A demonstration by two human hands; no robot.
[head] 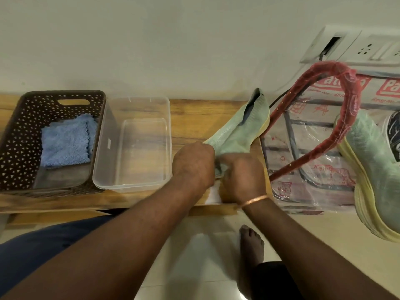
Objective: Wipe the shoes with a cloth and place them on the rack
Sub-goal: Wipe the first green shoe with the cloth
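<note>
Shoe (238, 128), pale green knit with a yellow sole: lying on the wooden desk (190, 118), just right of the clear plastic container (129, 189), its opening at the far end by the wall.

Left hand (193, 163): at the shoe's near end, right of the container, fingers curled over the knit and gripping it.

Right hand (242, 176): further right of the container, touching the left hand, fingers also curled and holding the same end (a crumpled grey-green fold shows between the two hands; shoe fabric or cloth, cannot tell). A copper bangle (254, 200) sits on this wrist.

Blue cloth (65, 144): folded, inside the brown perforated basket (19, 137), which touches the container's left side.

Second shoe (374, 169): same colours, far right of the container, against a plastic-wrapped package (303, 152) with red print and a red wrapped loop (350, 87).

Socket panel (357, 48): on the wall, above and far right of the container.

Bare foot (251, 241): on the tiled floor (205, 245), nearer the camera than the container.
</note>
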